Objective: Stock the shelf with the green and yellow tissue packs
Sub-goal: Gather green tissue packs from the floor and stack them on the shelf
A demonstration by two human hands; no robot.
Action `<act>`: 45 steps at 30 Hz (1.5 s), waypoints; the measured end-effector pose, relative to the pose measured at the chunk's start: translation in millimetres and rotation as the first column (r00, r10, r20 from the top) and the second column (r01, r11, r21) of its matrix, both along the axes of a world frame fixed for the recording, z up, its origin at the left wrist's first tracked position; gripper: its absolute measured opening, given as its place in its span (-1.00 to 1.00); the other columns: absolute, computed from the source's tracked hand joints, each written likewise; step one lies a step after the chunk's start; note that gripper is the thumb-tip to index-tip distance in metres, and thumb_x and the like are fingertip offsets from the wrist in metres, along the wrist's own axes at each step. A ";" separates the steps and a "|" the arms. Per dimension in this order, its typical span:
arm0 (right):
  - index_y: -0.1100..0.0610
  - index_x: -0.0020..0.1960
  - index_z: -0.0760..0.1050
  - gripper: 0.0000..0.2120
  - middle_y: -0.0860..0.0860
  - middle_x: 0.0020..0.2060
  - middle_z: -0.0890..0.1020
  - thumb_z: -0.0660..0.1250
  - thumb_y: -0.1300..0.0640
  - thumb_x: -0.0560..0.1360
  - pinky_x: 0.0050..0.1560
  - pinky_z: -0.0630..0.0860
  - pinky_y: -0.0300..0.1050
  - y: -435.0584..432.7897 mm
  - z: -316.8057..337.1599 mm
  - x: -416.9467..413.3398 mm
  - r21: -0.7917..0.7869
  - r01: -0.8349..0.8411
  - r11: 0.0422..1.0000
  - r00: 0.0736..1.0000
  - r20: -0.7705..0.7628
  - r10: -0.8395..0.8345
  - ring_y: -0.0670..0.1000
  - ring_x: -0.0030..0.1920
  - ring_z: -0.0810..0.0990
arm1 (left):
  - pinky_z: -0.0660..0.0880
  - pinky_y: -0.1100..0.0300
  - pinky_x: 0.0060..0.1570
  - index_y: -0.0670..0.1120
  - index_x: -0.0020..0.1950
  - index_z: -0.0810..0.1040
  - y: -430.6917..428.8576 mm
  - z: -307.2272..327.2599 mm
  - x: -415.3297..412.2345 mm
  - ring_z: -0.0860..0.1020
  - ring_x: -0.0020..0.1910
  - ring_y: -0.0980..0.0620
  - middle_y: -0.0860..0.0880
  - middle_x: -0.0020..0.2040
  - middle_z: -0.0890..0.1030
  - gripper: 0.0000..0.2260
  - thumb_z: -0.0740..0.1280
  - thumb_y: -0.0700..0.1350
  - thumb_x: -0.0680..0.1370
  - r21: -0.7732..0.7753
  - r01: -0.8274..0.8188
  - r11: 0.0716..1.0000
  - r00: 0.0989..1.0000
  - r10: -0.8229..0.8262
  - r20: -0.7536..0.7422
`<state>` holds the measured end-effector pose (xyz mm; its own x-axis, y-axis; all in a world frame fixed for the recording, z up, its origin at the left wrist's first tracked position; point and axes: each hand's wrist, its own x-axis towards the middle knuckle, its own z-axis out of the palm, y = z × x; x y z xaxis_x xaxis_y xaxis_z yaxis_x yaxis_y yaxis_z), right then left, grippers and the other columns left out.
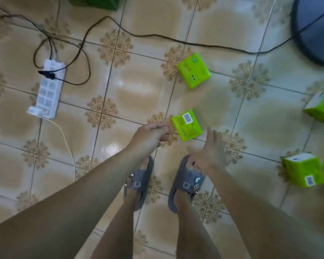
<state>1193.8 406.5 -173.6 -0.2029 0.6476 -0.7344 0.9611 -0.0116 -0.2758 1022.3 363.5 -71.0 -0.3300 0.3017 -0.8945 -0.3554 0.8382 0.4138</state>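
Several green and yellow tissue packs lie scattered on the tiled floor. The nearest pack (187,125) lies barcode-up just beyond my feet. Another pack (194,71) lies farther away. Two more sit at the right: one at the frame edge (321,108), one lower down (303,169). My left hand (149,136) hovers just left of the nearest pack, fingers curled loosely, holding nothing. My right hand (209,150) is blurred, fingers spread, just right of and below that pack, empty. No shelf is in view.
A white power strip (48,88) with black cables (86,53) lies on the floor at left. A dark round fan base (314,28) sits top right. A green object (101,2) is at the top edge. My feet wear grey slippers (185,182).
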 end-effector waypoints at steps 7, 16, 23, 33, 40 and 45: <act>0.02 0.55 -0.22 0.14 0.16 0.55 -0.08 0.47 -0.25 0.29 0.47 0.04 0.18 5.5 -140.2 -48.3 0.176 -0.178 0.968 0.984 0.046 0.173 0.24 0.53 -0.03 | 0.44 0.17 0.03 -0.15 0.20 0.57 -13.0 -93.4 -8.3 0.58 -0.05 0.04 -0.08 0.09 0.65 -0.78 0.25 -0.17 0.59 -0.053 0.030 0.998 0.998 -0.027 0.051; 0.03 0.56 -0.08 0.00 0.15 0.45 0.24 0.43 0.00 0.29 0.32 0.31 0.16 6.9 -89.8 -22.3 0.130 0.046 0.990 0.999 -0.018 -0.044 0.25 0.38 0.28 | 0.45 0.11 0.09 -0.12 0.15 0.57 -3.8 -52.3 1.6 0.58 -0.07 0.05 -0.11 0.10 0.66 -0.81 0.25 -0.17 0.58 -0.081 0.039 0.996 0.998 -0.036 0.045; 0.00 0.55 -0.14 0.00 0.07 0.46 0.18 0.43 0.01 0.32 0.34 0.27 0.10 21.5 80.8 45.2 0.121 0.228 0.966 0.973 -0.065 -0.221 0.15 0.44 0.19 | 0.47 0.23 -0.07 -0.12 0.16 0.58 47.9 73.8 34.2 0.59 -0.03 0.01 -0.11 0.09 0.65 -0.80 0.29 -0.15 0.56 0.045 0.211 0.976 0.976 -0.213 0.046; -0.09 0.55 -0.11 -0.04 -0.02 0.50 0.16 0.43 -0.06 0.35 0.27 0.38 0.03 -4.0 364.7 129.3 0.304 0.516 0.801 0.856 -0.227 -0.465 0.08 0.44 0.20 | 0.42 0.20 -0.05 -0.13 0.13 0.58 77.2 305.8 92.0 0.57 -0.08 0.03 -0.13 0.06 0.64 -0.83 0.29 -0.17 0.56 0.368 0.430 0.824 0.883 -0.468 0.015; -0.15 0.50 0.05 -0.06 -0.06 0.38 0.36 0.53 0.03 0.29 0.17 0.36 -0.12 -82.6 560.0 192.3 0.431 0.745 0.508 0.667 -0.481 -0.570 0.03 0.35 0.36 | 0.45 0.11 0.11 -0.05 0.04 0.62 53.1 478.7 158.7 0.61 0.00 0.00 -0.10 0.05 0.67 -0.87 0.32 -0.14 0.54 0.575 0.556 0.600 0.740 -0.672 -0.014; -0.18 0.50 0.03 -0.08 -0.28 0.27 0.29 0.52 0.02 0.32 0.10 0.29 -0.34 -145.7 681.5 263.1 0.580 0.747 0.325 0.648 -0.526 -0.550 -0.18 0.29 0.33 | 0.47 0.07 0.17 -0.06 0.06 0.62 31.5 583.4 254.1 0.61 0.08 -0.04 -0.09 0.08 0.67 -0.86 0.30 -0.16 0.55 0.718 0.576 0.392 0.607 -0.793 -0.054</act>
<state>1456.9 260.9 508.0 0.4610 0.8870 0.0264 0.6555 -0.3203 -0.6839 1276.5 395.0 512.4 0.4639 0.7969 -0.3869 0.0404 0.4173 0.9079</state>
